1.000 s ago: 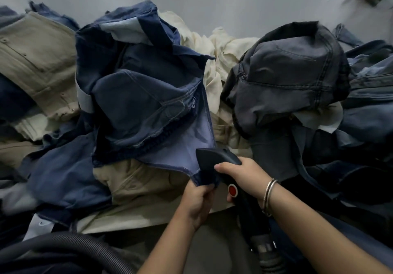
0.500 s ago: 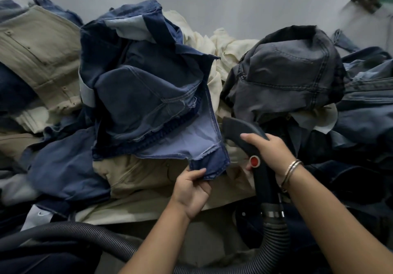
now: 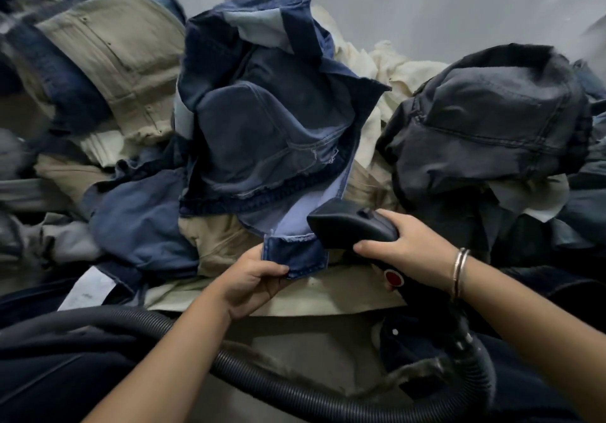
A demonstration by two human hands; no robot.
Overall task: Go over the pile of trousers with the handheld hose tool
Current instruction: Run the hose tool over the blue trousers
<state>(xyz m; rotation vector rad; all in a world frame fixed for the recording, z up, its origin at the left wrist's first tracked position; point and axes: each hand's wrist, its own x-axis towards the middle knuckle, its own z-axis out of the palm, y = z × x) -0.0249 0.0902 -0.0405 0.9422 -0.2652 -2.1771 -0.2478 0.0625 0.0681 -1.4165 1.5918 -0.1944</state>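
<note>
A pile of trousers fills the view. Blue denim trousers lie bunched on top in the middle. My left hand pinches their folded hem at the lower centre. My right hand grips the black handheld hose tool, whose flat head lies against the pale inside of the denim leg, just right of the hem. A red button shows on the handle below my palm. The ribbed black hose runs from the handle down and across to the left.
Khaki trousers lie at the upper left, dark grey ones at the right, cream cloth behind. More beige fabric lies under my hands. A plain grey wall stands behind the pile.
My right hand has swung the tool head down and left, from upright beside the grey trousers onto the denim leg. My left hand keeps hold of the hem. The view has shifted right and down.
</note>
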